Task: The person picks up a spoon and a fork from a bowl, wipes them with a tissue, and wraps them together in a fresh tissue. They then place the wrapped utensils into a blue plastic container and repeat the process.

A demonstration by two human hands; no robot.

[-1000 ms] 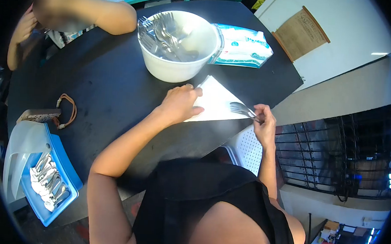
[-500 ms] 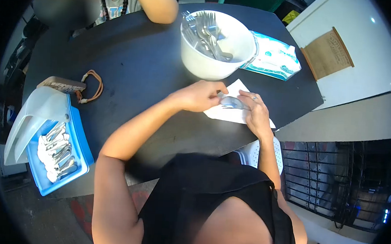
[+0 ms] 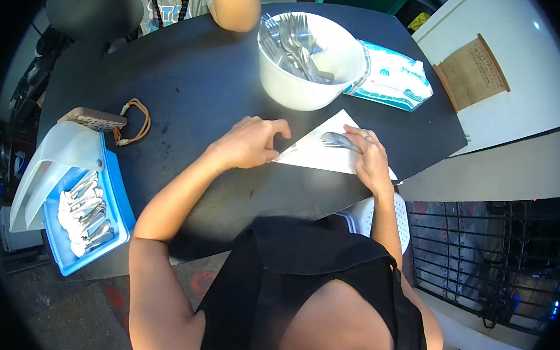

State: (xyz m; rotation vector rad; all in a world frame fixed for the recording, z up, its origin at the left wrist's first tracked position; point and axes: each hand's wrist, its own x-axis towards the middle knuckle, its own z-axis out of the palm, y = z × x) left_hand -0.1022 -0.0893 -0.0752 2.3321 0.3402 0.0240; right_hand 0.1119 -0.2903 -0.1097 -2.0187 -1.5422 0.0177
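- Right hand (image 3: 374, 162) grasps silver metal cutlery (image 3: 340, 140) on white triangular paper napkin (image 3: 316, 155).
- Left hand (image 3: 249, 143) at napkin corner, grip unclear.
- Wrapping, it seems; folding needs steady cutlery.

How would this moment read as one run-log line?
left hand: open, at paper napkin corner | right hand: holding fork and spoon over napkin | white bowl: forks inside | blue box: wrapped cutlery
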